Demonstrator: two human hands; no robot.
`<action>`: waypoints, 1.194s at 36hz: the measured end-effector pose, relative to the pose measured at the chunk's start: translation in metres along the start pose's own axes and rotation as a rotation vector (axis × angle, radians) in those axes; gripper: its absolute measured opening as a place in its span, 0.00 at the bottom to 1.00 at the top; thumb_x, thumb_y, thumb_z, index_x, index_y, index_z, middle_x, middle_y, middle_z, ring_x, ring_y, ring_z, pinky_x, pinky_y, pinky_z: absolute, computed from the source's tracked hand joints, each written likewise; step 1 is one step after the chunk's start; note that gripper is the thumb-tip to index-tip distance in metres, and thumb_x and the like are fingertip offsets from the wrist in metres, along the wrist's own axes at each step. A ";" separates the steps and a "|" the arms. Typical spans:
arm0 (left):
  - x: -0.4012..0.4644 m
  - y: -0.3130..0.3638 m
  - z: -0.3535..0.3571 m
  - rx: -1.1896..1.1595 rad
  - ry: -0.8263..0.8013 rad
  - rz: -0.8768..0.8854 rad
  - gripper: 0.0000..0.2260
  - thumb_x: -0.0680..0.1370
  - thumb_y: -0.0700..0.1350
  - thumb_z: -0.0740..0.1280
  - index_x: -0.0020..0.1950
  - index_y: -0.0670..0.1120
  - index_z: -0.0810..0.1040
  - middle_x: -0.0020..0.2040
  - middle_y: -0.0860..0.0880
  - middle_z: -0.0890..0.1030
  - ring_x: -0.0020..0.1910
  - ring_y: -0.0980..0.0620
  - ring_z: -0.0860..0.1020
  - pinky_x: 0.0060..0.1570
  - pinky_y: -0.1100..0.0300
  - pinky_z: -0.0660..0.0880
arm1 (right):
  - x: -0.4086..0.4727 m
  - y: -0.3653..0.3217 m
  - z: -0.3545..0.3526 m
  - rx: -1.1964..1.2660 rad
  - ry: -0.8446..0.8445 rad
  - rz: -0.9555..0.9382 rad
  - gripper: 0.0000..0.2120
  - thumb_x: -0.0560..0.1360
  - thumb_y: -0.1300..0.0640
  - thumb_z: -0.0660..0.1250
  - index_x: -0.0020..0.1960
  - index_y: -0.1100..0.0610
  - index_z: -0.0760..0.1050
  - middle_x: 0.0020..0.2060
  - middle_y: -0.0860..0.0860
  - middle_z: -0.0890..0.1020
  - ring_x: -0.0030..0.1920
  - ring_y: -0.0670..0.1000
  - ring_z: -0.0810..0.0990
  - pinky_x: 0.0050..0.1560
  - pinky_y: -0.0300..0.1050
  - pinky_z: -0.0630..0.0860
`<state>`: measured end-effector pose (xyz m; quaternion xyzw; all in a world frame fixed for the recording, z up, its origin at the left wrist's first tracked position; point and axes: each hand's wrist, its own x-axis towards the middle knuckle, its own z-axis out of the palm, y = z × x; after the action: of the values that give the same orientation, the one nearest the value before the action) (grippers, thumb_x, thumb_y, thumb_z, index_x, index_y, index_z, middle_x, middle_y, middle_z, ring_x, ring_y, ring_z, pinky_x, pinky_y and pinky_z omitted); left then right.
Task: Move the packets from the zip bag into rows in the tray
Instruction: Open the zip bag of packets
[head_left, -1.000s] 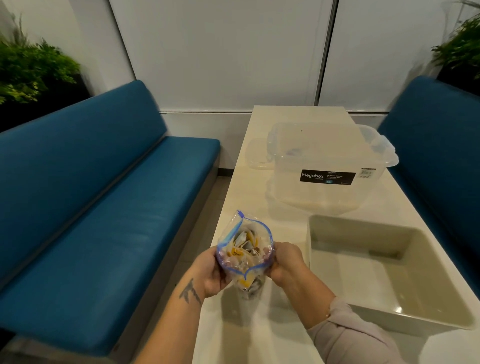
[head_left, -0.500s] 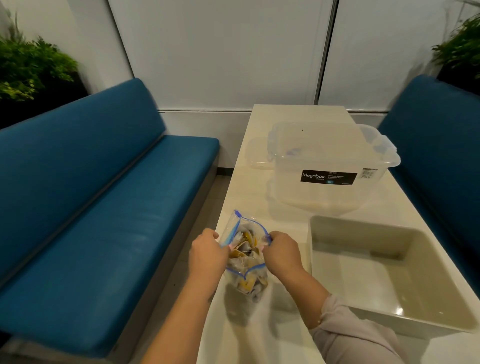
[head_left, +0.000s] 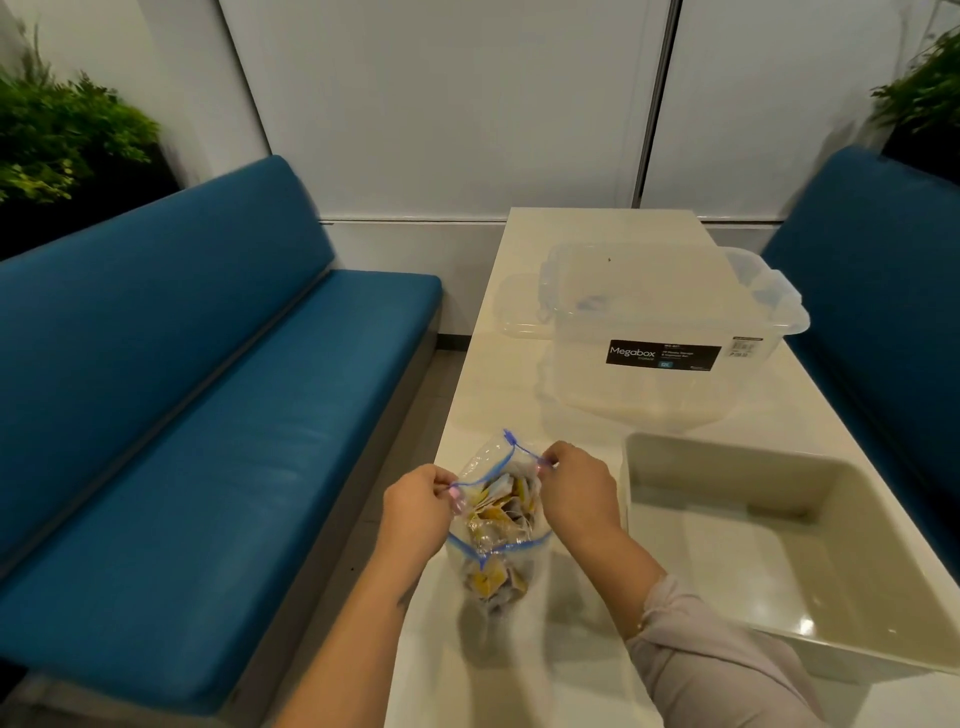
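Observation:
A clear zip bag (head_left: 493, 525) with a blue zip line stands on the cream table near its left edge. Several yellow and white packets (head_left: 496, 512) fill it. My left hand (head_left: 415, 512) pinches the bag's left rim, and my right hand (head_left: 576, 493) pinches the right rim, so the mouth is pulled apart. The beige tray (head_left: 691, 457) lies to the right of the bag, and nothing is in it.
A clear Megabox storage box (head_left: 670, 374) stands behind the tray, its lid (head_left: 519, 322) lying flat at its left. Blue benches run along both sides of the table (head_left: 498, 374). Plants sit in the far corners.
Both hands moved from cupping the bag's sides up to its rim. The bag was lowered toward the table and its mouth is pulled wider.

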<state>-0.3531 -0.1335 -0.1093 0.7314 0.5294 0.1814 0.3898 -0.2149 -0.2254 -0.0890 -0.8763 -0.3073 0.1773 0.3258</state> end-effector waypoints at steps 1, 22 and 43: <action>0.000 -0.003 0.000 -0.015 -0.003 -0.008 0.06 0.79 0.40 0.63 0.49 0.47 0.79 0.45 0.51 0.81 0.42 0.57 0.77 0.35 0.67 0.72 | 0.002 0.002 -0.001 -0.011 -0.008 0.009 0.09 0.79 0.55 0.61 0.51 0.56 0.78 0.46 0.55 0.82 0.43 0.54 0.75 0.40 0.42 0.66; 0.013 0.018 0.007 0.303 0.050 0.182 0.08 0.80 0.50 0.62 0.48 0.51 0.80 0.42 0.51 0.80 0.40 0.53 0.78 0.39 0.58 0.77 | 0.012 0.003 -0.003 0.106 -0.195 0.066 0.11 0.80 0.55 0.61 0.50 0.60 0.79 0.41 0.54 0.79 0.45 0.54 0.78 0.45 0.46 0.72; -0.008 0.035 0.006 0.122 0.038 0.143 0.07 0.74 0.45 0.70 0.42 0.52 0.73 0.52 0.53 0.76 0.50 0.54 0.76 0.46 0.63 0.74 | 0.000 -0.009 -0.025 -0.223 -0.064 -0.132 0.10 0.73 0.61 0.63 0.51 0.54 0.64 0.52 0.52 0.73 0.47 0.52 0.70 0.41 0.44 0.66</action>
<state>-0.3297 -0.1476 -0.0854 0.7862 0.4931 0.1900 0.3203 -0.2060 -0.2308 -0.0648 -0.8788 -0.3925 0.1483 0.2274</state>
